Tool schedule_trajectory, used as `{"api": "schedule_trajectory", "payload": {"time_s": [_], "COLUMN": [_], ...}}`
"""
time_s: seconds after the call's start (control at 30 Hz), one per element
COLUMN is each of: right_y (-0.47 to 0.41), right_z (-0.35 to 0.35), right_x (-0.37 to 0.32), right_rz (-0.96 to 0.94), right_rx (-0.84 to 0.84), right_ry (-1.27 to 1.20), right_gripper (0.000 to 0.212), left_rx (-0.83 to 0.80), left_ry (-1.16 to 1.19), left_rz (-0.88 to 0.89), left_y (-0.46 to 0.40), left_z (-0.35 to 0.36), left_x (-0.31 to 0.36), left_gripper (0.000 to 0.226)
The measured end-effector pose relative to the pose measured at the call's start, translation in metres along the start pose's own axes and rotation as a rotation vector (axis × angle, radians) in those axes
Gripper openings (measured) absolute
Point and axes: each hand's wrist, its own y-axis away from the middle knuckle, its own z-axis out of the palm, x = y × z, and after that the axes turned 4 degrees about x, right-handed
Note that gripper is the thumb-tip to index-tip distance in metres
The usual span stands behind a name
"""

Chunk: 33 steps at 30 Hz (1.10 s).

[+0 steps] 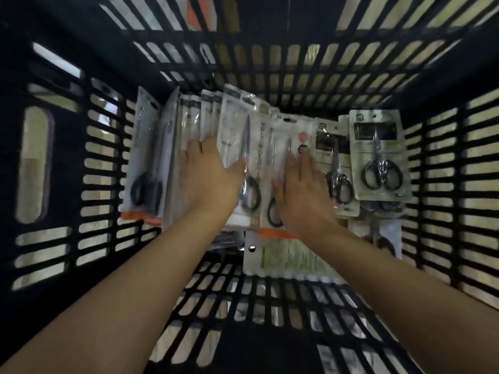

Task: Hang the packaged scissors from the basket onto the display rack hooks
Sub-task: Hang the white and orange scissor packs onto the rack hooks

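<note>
I look down into a black slotted basket (270, 300) that holds several packaged scissors. A leaning stack of white packs (243, 122) stands in the middle. My left hand (209, 175) grips that stack, fingers behind it and thumb across the front pack. My right hand (302, 190) lies flat with straight fingers on a neighbouring pack (280, 139) with black-handled scissors. Two packs of small scissors (378, 155) lie at the right. Another tall pack (147, 157) leans at the left. The display rack is out of view.
The basket's slotted walls (445, 163) close in on all sides. A pack lying face down (286, 257) rests on the basket floor under my right wrist. The near part of the floor shows bare slots.
</note>
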Motion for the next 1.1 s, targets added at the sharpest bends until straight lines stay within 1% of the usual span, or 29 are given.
{"api": "schedule_trajectory", "payload": {"time_s": [0.1, 0.23, 0.33, 0.4, 0.5, 0.53, 0.67, 0.73, 0.87, 0.9, 1.0, 1.03, 1.1], "right_y": [0.008, 0.017, 0.018, 0.015, 0.009, 0.008, 0.016, 0.021, 0.03, 0.031, 0.025, 0.021, 0.015], "right_z": [-0.006, -0.012, -0.015, -0.016, -0.019, -0.019, -0.004, 0.005, 0.009, 0.01, 0.0, -0.003, -0.008], "right_x": [-0.002, -0.006, -0.009, -0.009, -0.008, -0.009, -0.025, -0.031, -0.033, -0.034, -0.034, -0.033, -0.03], "right_rz": [-0.014, -0.022, -0.011, 0.002, 0.065, 0.076, 0.089, 0.089, 0.024, 0.019, 0.146, 0.171, 0.204], "right_rx": [-0.077, -0.156, -0.185, -0.111, 0.044, 0.06, 0.08, 0.091, 0.095, 0.09, 0.11, 0.121, 0.093], "right_ry": [0.036, 0.092, 0.001, -0.063, -0.213, -0.236, -0.28, -0.265, -0.217, -0.26, -0.463, -0.461, -0.407], "right_gripper": [0.061, 0.06, 0.061, 0.062, 0.04, 0.039, 0.053, 0.054, 0.04, 0.036, 0.018, 0.019, 0.039], "left_rx": [-0.007, -0.038, -0.042, -0.047, -0.048, -0.047, -0.027, -0.017, -0.015, -0.013, -0.008, -0.01, -0.019], "left_ry": [0.07, 0.223, 0.236, 0.262, 0.27, 0.266, 0.272, 0.297, 0.302, 0.321, 0.35, 0.345, 0.335], "left_rz": [-0.053, -0.14, -0.181, -0.185, -0.185, -0.191, -0.199, -0.208, -0.23, -0.235, -0.262, -0.27, -0.27], "left_y": [0.006, 0.012, 0.014, 0.014, 0.014, 0.013, 0.015, 0.017, 0.022, 0.022, 0.024, 0.024, 0.022], "left_z": [-0.004, -0.009, -0.014, -0.014, -0.013, -0.013, -0.012, -0.015, -0.025, -0.028, -0.036, -0.038, -0.04], "left_x": [0.001, -0.002, -0.006, -0.009, -0.01, -0.009, -0.009, -0.011, -0.018, -0.02, -0.023, -0.023, -0.022], "left_gripper": [0.062, 0.064, 0.059, 0.056, 0.056, 0.056, 0.055, 0.054, 0.053, 0.052, 0.048, 0.049, 0.051]}}
